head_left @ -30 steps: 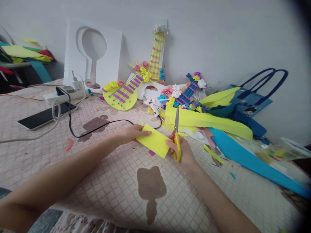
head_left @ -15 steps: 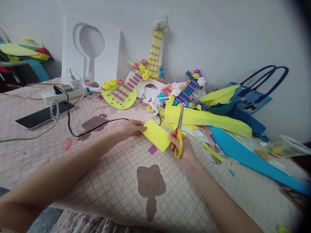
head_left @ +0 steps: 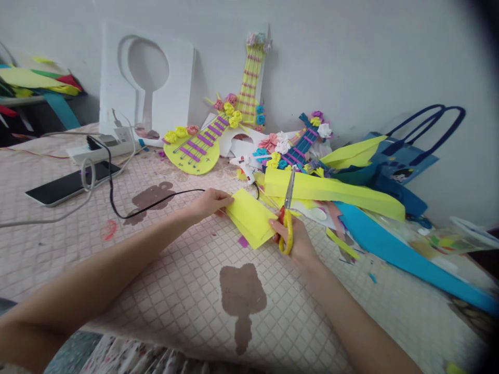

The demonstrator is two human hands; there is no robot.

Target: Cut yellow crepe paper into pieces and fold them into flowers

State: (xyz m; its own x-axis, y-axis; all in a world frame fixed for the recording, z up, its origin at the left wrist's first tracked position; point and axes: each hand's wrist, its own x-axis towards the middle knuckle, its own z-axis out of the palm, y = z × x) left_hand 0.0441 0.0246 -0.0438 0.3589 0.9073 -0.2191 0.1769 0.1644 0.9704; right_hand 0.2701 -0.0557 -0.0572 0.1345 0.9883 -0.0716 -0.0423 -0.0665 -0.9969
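Observation:
A yellow foam rectangle is held between both hands just above the checked pink cloth. My left hand pinches its far left corner, fingers closed on it. My right hand grips yellow-handled scissors, blades closed and pointing away from me, while its fingertips touch the foam's right edge. A small purple scrap lies on the cloth under the foam.
Foam guitars and a white glue gun lie behind the hands. Yellow and blue foam sheets pile up at right by a blue bag. A phone, power strip and black cable sit at left.
The yellow foam has turned and dropped slightly, its near corner now lower and a fold line showing. Both hands stay almost in place; the scissors lean a little to the right.

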